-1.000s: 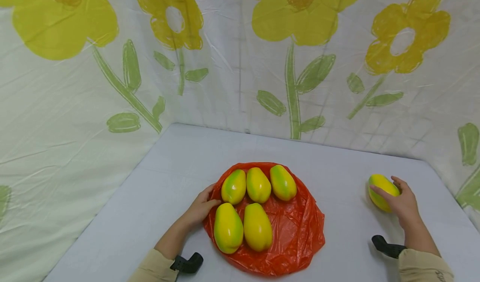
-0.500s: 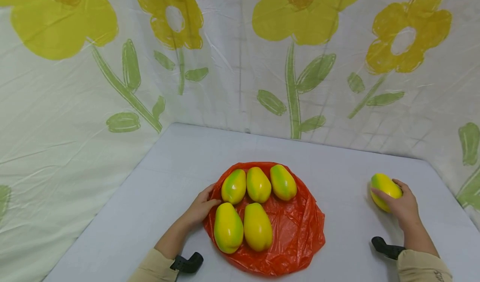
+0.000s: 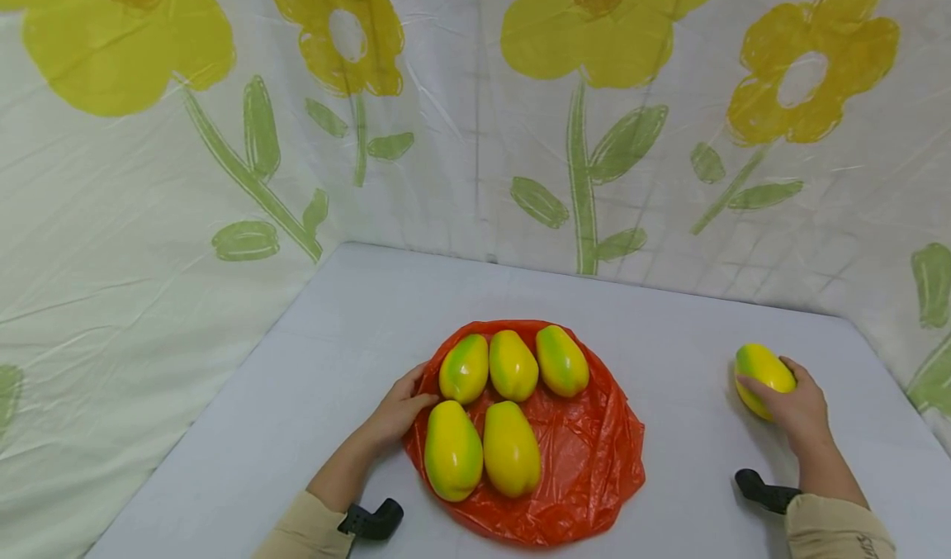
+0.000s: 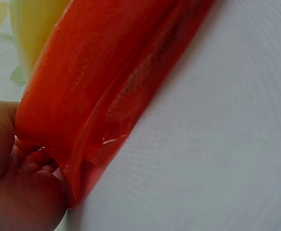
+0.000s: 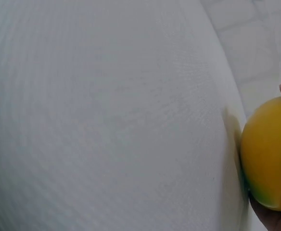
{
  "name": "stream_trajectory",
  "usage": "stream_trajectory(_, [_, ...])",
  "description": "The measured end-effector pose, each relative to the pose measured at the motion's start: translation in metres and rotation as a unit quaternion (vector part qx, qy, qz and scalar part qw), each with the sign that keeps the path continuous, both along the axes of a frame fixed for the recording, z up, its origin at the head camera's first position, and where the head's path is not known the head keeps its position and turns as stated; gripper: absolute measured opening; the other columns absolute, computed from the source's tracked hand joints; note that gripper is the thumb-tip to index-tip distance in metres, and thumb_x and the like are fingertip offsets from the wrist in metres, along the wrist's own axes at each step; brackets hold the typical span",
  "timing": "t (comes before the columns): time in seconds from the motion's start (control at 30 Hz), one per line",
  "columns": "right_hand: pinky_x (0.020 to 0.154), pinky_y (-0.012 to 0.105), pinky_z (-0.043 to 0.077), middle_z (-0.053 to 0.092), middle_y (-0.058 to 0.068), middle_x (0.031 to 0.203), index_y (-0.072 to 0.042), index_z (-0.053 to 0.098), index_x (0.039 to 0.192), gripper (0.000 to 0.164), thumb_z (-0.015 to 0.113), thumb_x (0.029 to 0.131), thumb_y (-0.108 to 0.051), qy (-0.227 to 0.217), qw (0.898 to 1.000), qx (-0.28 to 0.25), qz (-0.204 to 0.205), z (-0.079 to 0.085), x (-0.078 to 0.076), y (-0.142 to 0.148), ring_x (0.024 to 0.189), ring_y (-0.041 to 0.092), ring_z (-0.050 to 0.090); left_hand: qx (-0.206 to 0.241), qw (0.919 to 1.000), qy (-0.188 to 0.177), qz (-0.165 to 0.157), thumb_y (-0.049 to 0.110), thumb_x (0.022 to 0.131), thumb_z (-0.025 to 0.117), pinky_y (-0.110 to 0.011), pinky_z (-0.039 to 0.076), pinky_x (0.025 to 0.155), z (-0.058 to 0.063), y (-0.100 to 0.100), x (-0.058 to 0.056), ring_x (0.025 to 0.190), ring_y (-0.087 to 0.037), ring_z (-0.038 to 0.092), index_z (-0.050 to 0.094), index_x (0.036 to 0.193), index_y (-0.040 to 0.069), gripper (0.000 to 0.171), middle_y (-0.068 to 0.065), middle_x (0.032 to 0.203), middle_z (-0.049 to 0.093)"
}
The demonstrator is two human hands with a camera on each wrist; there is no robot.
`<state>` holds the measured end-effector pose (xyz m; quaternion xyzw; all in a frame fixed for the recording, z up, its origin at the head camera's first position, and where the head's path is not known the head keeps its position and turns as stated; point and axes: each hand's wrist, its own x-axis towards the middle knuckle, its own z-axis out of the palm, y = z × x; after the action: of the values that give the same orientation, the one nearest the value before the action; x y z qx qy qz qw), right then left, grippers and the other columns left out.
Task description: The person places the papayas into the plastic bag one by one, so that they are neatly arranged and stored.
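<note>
Several yellow-green papayas lie in two rows on a round red plastic bag (image 3: 587, 476) with a raised, crumpled side. The front row has a papaya (image 3: 453, 452) at the left and another papaya (image 3: 512, 450) beside it. My left hand (image 3: 401, 410) grips the bag's left edge, thumb over the rim and fingers beneath; the left wrist view shows the red film (image 4: 97, 72) rising beside the thumb. Well to the right, my right hand (image 3: 802, 402) holds a single papaya (image 3: 761, 373) between thumb and fingers, close to the tabletop. In the right wrist view this papaya (image 5: 270, 154) is cut off by the frame edge.
A white-covered table (image 3: 683, 476) carries everything. Behind it and to the left hangs a pale curtain (image 3: 446, 179) with big yellow flowers. Each wrist bears a black mount, the left mount (image 3: 375, 522) close to the bag's lower left.
My right hand and its papaya have shifted slightly to the right, mostly in the first half second. The left hand, the bag and the papayas on it stay in place.
</note>
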<state>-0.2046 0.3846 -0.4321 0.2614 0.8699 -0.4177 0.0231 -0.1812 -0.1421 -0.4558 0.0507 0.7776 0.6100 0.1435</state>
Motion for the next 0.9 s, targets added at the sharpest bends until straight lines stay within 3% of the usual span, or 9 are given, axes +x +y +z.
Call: stream_trajectory(0.9, [0.105,0.061,0.029,0.011,0.031,0.150,-0.002,0.000,0.148,0.087,0.047,0.090,-0.046,0.020,1.000,0.008,-0.012,0.003,0.001,-0.012,0.126,0.047,0.024,-0.006,1.0000,0.003,-0.003,0.012,0.093,0.047,-0.042,0.045,0.101,-0.002,-0.002,-0.001,0.121,-0.025,0.048,0.034,0.143,0.013,0.052,-0.012,0.142,0.043])
